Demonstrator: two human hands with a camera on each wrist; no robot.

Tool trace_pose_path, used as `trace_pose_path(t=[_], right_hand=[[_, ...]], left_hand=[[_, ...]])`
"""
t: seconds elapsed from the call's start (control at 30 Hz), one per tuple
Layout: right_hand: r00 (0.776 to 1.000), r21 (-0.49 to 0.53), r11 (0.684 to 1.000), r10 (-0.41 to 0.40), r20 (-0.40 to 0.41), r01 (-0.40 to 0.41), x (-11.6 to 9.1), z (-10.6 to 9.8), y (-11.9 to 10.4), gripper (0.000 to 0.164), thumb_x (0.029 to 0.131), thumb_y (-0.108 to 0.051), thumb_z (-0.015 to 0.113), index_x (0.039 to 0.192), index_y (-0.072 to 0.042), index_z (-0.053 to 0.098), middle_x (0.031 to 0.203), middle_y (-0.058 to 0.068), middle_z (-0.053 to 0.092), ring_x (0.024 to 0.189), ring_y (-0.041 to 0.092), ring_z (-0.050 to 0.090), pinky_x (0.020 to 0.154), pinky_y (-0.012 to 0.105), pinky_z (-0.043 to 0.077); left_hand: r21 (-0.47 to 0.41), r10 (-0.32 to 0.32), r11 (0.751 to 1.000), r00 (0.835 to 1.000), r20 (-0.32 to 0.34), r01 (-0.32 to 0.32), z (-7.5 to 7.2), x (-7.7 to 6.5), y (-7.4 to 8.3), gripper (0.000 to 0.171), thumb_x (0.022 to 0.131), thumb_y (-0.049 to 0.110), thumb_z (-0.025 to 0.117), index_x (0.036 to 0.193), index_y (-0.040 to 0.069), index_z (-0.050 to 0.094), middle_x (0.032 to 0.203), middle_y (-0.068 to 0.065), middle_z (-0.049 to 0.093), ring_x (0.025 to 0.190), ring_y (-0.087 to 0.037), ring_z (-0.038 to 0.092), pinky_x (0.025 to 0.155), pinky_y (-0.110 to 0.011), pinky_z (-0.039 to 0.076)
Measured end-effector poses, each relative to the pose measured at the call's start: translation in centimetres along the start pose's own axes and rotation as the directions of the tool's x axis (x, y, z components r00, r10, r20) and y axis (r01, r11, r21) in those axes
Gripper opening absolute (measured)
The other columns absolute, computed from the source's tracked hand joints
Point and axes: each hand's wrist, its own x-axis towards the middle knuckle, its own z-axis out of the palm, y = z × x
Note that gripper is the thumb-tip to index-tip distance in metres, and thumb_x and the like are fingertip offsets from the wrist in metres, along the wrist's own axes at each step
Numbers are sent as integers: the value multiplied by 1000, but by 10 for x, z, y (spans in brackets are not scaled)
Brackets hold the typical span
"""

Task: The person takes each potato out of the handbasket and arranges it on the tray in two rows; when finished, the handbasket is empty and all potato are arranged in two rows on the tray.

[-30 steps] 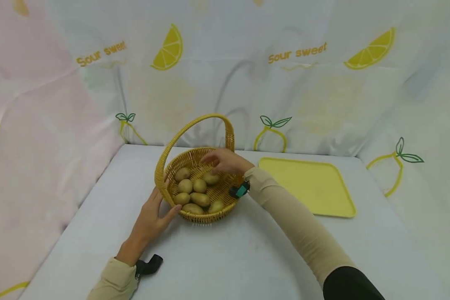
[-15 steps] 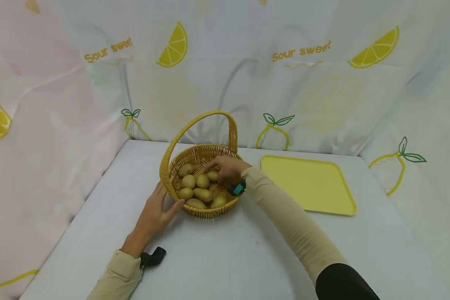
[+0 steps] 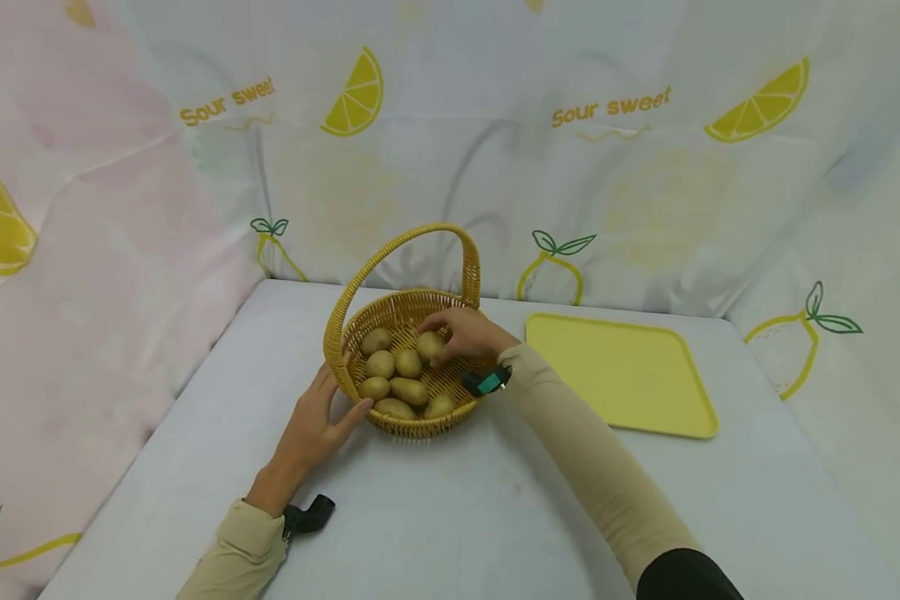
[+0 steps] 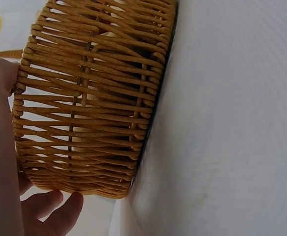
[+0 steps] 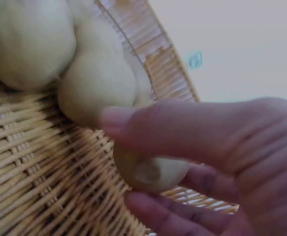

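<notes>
A yellow wicker basket with a tall arched handle stands on the white table, with several light-brown potatoes inside. My left hand holds its left side, thumb at the rim and fingers along the outer wall. The left wrist view shows the woven wall between thumb and fingertips. My right hand reaches in over the basket's right side and pinches a potato between thumb and fingers. Other potatoes lie mostly in the basket's left and front part.
A flat yellow tray lies on the table to the right of the basket, behind the right forearm. A patterned cloth with lemon prints hangs behind and along the sides.
My right hand has gone lower into the basket and taken hold of a potato near the back. My left hand stays at the basket's side; the whole view has shifted slightly.
</notes>
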Motion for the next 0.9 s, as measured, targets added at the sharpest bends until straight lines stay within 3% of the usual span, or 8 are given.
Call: trace_pose_path(t=[0.17,0.33,0.5,0.67,0.77,0.9], right_hand=[[998,53,998,-18,-67,22,-12,-1,-2,60,83,-19,90,138,-9,68,130,3,67,98,20,60,84,33,51],[982,122,991,-38,-184,61,-26,-3,-3,59,81,-19,90,135,-9,69,122,0,68,88,21,59,75,33,52],[942,195,977,-17,-334,87,-43,-4,-3,60,80,-19,90,135,-10,69,120,1,67,93,21,62,78,36,56],[890,254,962,32,-454,95,-61,-2,-1,62,80,-19,92,136,-5,67,121,4,67,94,24,62,79,40,55],[865,249,964,50,-499,88,-71,1,2,61,81,-18,92,135,-5,67,121,5,68,93,25,62,78,41,55],[853,227,971,59,-518,71,-83,5,6,59,83,-18,91,135,-5,66,122,6,68,93,25,62,76,41,55]], left_hand=[[1,-21,1000,1000,8,21,-3,-1,0,76,98,27,74,158,-3,38,162,-21,37,150,-36,31,120,-51,29],[3,-17,1000,1000,12,17,-5,-1,1,76,99,26,74,159,-2,37,162,-21,35,150,-35,31,120,-48,29],[-5,10,1000,1000,0,-10,-6,1,2,77,98,23,74,159,-4,36,166,-20,30,151,-33,29,121,-33,23],[-7,22,1000,1000,-3,-22,-4,2,1,77,98,24,74,158,-5,36,166,-19,29,152,-32,29,121,-28,22],[-8,24,1000,1000,0,-24,-2,3,1,77,99,25,73,158,-5,35,167,-19,28,152,-31,28,121,-28,21],[-12,36,999,999,-3,-36,0,1,2,77,99,25,73,160,-2,35,166,-21,29,152,-33,29,121,-27,22]])
